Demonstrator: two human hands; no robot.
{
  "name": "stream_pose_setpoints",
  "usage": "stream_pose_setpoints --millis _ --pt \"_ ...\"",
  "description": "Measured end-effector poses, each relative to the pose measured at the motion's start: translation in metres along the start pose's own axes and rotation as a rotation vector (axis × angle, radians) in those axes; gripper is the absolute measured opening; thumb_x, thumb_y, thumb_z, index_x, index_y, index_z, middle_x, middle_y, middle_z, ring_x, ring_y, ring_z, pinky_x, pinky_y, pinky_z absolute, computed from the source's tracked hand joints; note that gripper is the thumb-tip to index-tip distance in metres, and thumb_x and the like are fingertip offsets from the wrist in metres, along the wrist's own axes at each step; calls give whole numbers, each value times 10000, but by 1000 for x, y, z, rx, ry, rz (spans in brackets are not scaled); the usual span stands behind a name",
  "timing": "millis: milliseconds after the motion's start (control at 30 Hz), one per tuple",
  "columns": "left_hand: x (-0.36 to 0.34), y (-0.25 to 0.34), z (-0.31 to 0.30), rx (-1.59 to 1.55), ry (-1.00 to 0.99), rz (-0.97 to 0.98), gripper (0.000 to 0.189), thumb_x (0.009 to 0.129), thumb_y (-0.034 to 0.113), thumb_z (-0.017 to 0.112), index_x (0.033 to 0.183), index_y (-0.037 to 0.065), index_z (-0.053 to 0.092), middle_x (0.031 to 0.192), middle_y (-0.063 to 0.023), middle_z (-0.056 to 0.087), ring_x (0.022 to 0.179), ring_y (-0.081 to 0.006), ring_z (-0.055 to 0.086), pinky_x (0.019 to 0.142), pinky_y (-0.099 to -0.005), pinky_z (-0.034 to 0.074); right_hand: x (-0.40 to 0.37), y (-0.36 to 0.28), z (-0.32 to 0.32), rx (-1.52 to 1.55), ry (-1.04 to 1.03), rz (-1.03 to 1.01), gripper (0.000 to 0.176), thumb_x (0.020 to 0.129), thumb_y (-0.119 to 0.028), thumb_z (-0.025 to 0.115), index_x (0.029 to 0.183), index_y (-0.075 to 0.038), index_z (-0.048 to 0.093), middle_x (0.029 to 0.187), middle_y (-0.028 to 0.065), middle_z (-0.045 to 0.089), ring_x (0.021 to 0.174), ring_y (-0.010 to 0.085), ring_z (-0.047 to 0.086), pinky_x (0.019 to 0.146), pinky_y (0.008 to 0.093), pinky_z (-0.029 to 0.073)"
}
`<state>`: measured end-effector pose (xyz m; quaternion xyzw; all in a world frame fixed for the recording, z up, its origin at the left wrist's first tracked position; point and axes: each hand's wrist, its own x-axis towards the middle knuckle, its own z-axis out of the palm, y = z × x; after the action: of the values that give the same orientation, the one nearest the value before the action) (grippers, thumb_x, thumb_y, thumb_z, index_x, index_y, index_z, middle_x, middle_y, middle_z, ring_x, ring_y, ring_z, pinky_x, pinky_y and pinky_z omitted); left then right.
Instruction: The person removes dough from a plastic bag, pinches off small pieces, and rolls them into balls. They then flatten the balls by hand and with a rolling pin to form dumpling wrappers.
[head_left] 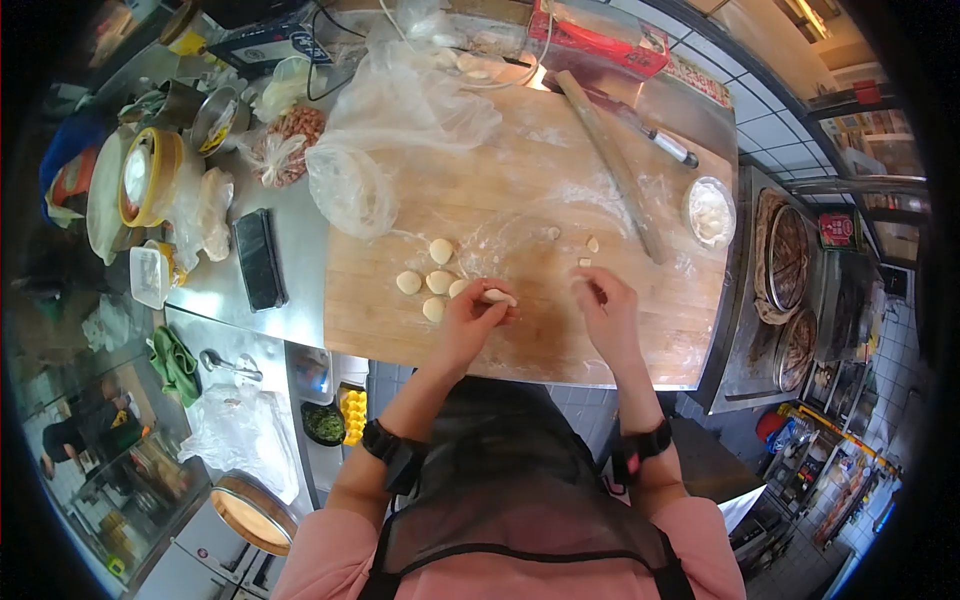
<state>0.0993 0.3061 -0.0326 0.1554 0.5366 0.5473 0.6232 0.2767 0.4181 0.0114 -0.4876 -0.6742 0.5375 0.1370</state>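
Note:
Near the board's front edge my left hand point(472, 318) is closed around a small piece of dough point(498, 297), whose pale end shows past the fingertips. To the right, my right hand point(608, 305) hovers over the board with its fingers curled together; whether anything sits between them is hidden. Just beyond its fingertips lie a small dough scrap point(585, 262) and another bit of dough point(593, 243). Several rounded dough pieces, among them one dough ball point(441, 251), are grouped left of my left hand on the floured wooden board point(530, 190).
A long rolling pin point(610, 165) lies on the board's right side beside a bowl of flour point(709, 212). Clear plastic bags point(400, 110) cover the back left. A dark phone point(259, 260) rests on the steel counter. Round pans point(787, 260) stand at far right.

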Motion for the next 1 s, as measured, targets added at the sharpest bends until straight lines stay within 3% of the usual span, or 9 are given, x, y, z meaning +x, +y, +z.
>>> stream_pose_setpoints --millis 33,200,367,500,600,700,800,900,1000 --pt "-2 8 3 -156 -70 -43 221 889 25 541 1109 28 559 1021 -69 612 923 -156 610 834 -269 494 7 6 -1 -305 266 -229 238 804 13 559 1029 -21 627 964 155 619 807 304 621 679 358 490" --pt "-6 30 18 -356 -152 -121 238 943 67 477 1170 33 537 1129 -87 594 1032 -164 587 917 -304 474 -4 -26 13 -425 321 -380 259 764 -8 613 1022 -38 622 1023 148 592 890 334 592 745 401 476" --pt "-5 30 24 -394 -146 -60 257 977 135 445 1210 44 504 1140 -88 595 1059 -161 577 938 -315 469 -6 -39 37 -485 271 -549 222 694 -81 715 885 -69 603 961 90 572 915 286 550 755 400 440" --pt "-3 28 24 -671 -173 -106 352 994 248 405 1271 40 463 1290 -152 516 1203 -255 492 1024 -399 394 -22 -49 48 -470 274 -584 231 672 -30 714 870 -63 602 968 92 571 927 296 558 782 388 437" --pt "-2 30 32 -890 -300 -112 446 1002 350 352 1332 54 401 1367 -175 449 1289 -294 406 1070 -419 335 -28 -62 51 -380 92 -668 277 648 -34 729 899 -52 615 997 113 581 949 304 559 807 386 442" --pt "-8 43 51 -893 -384 -52 564 997 451 289 1430 90 265 1454 -182 330 1358 -313 303 1118 -431 250 -17 -69 50 -204 274 -650 388 679 -151 721 1041 -65 609 1155 157 560 1087 353 529 902 459 431" --pt "-1 37 64 -519 -355 285 736 939 618 240 1505 176 82 1545 -163 133 1424 -306 150 1151 -460 123 -1 -87 51 -438 94 -651 587 769 -268 615 1296 -50 479 1382 223 391 1269 432 378 1061 534 278" --pt "22 34 42 -703 -447 168 790 893 674 286 1507 213 97 1551 -150 112 1430 -301 124 1146 -475 110 -1 -70 76 -400 94 -723 700 806 -350 582 1414 -81 363 1476 223 270 1324 461 297 1096 557 186" --pt "35 27 41 -912 -456 83 793 891 672 291 1506 206 108 1547 -154 127 1425 -303 137 1143 -475 118 4 -92 67 -350 33 -824 781 842 -575 486 1411 -55 359 1481 241 243 1354 405 274 1070 567 202"
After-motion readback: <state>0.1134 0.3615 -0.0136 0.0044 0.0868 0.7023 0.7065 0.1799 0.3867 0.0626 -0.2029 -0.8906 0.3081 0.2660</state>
